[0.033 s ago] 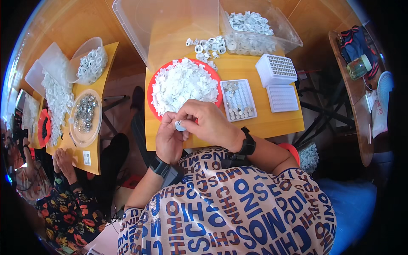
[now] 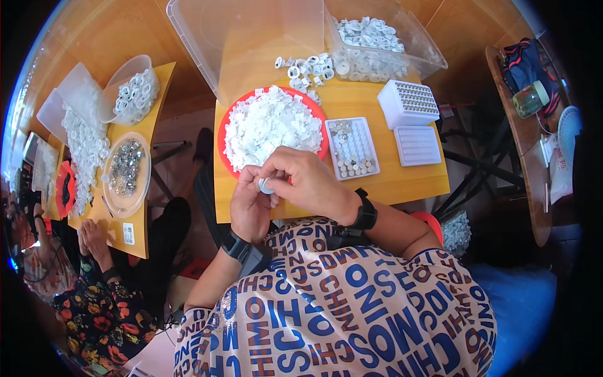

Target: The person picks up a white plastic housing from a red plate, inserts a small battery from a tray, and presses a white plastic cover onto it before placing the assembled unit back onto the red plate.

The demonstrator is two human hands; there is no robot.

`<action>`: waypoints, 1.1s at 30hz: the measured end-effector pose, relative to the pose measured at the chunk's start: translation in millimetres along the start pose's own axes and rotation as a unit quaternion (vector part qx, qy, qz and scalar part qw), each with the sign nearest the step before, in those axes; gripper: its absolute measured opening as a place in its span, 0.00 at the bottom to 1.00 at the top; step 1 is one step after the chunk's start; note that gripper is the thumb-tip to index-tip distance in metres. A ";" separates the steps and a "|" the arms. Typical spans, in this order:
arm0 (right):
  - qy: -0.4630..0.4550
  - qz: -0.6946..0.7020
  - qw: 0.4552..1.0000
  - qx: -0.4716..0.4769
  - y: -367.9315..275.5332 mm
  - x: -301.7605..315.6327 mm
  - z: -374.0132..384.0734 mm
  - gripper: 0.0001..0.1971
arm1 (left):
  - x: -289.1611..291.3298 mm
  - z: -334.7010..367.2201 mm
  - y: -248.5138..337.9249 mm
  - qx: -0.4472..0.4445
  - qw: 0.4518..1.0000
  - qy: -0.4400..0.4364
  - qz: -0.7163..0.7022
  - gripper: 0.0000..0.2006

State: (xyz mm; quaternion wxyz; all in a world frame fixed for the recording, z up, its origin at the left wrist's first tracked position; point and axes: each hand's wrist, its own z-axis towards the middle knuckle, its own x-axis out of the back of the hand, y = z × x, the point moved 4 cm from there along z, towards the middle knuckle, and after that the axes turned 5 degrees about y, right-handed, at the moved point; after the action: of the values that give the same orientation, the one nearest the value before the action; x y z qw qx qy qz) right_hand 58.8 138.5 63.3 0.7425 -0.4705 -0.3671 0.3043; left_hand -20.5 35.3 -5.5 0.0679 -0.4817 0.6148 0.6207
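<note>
In front of my chest, both hands meet over the near edge of the yellow table. A small round white plastic piece (image 2: 266,186) sits between my fingertips. My left hand (image 2: 247,206) pinches it from the left and below. From the right, my right hand (image 2: 309,181) reaches over with thumb and forefinger closed on it; the exact contact is partly hidden. Just beyond my hands stands a red round tray (image 2: 222,139) heaped with small white plastic parts (image 2: 273,125). Right of it lies a white tray (image 2: 360,139) with several round metallic discs in its wells.
A stack of white trays (image 2: 389,108) and a low white tray (image 2: 418,146) stand at right. Clear bins (image 2: 408,55) and loose white rings (image 2: 311,68) lie at the back. At left, another person's hands (image 2: 94,237) rest by a table with a round tray (image 2: 114,204).
</note>
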 end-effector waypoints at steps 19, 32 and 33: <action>0.024 0.036 0.998 -0.053 14.5 8.7 -4.2 0.08 | -9.2 -2.1 11.6 -0.018 0.992 0.045 0.116 0.09; 0.010 -0.057 0.998 -0.032 6.4 11.5 -4.5 0.08 | -6.8 -3.4 11.5 -0.093 0.974 -0.007 0.205 0.10; 0.009 -0.057 0.998 -0.033 4.9 11.3 -4.7 0.08 | -7.5 -3.7 11.8 -0.093 0.974 -0.006 0.205 0.10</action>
State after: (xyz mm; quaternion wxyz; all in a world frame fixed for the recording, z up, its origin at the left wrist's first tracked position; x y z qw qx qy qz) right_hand 68.3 147.1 60.3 0.7462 -0.4757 -0.3963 0.2447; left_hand -22.7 33.2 8.7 -0.1021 -0.3456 0.6401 0.6785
